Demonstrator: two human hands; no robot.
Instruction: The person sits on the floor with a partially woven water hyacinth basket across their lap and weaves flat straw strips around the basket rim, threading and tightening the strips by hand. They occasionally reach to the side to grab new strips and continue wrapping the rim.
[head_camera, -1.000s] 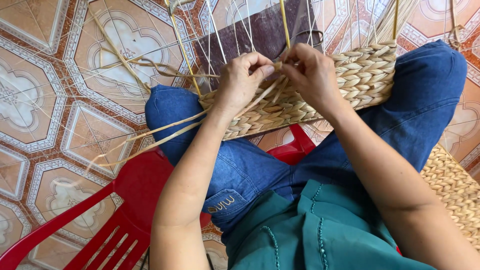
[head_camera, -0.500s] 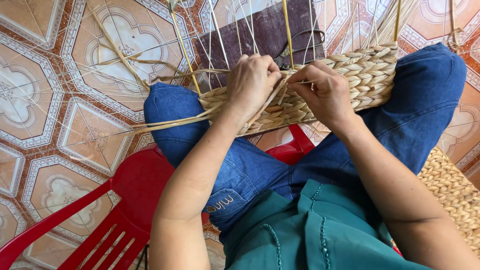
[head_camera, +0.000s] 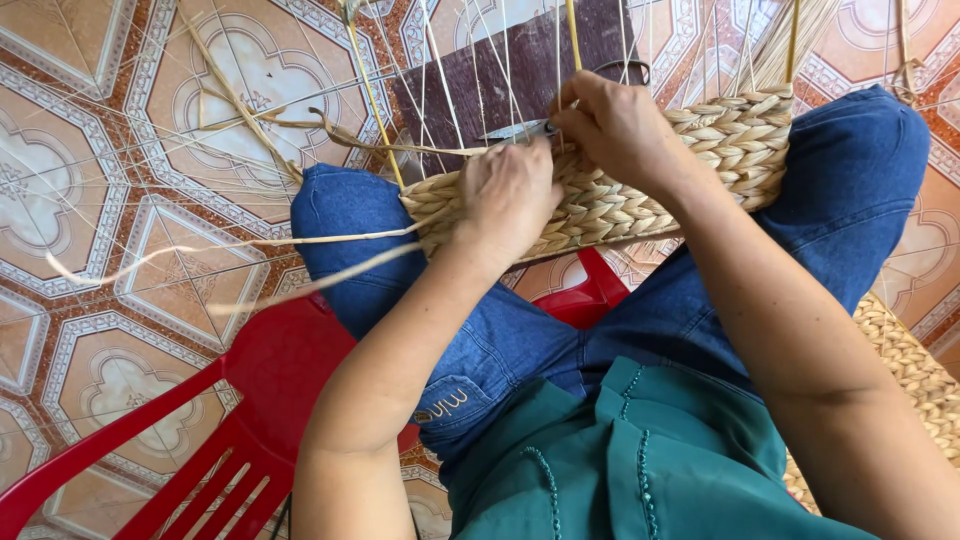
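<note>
Teal cloth of the person's shirt (head_camera: 640, 460) fills the near edge, with blue jeans (head_camera: 560, 330) over both knees just beyond it. Near left, a red plastic chair (head_camera: 250, 390) stands on the patterned floor tiles (head_camera: 120, 200), and at the near right edge lies part of another woven mat (head_camera: 915, 360). Across the knees rests the woven straw panel (head_camera: 720, 150), a band of thick braided rows reaching from the left knee to the right one. The left hand (head_camera: 510, 195) lies on the panel's left half, fingers curled down onto the braid and closed on loose straw strands (head_camera: 300, 240) that trail off to the left over the tiles. The right hand (head_camera: 625, 130) sits just beyond it at the panel's far edge, fingers closed around a thin metal tool (head_camera: 515, 132) whose tip points left; how tightly I cannot tell. Upright strands (head_camera: 440, 70) rise from the far edge in front of a dark board (head_camera: 520, 60).
</note>
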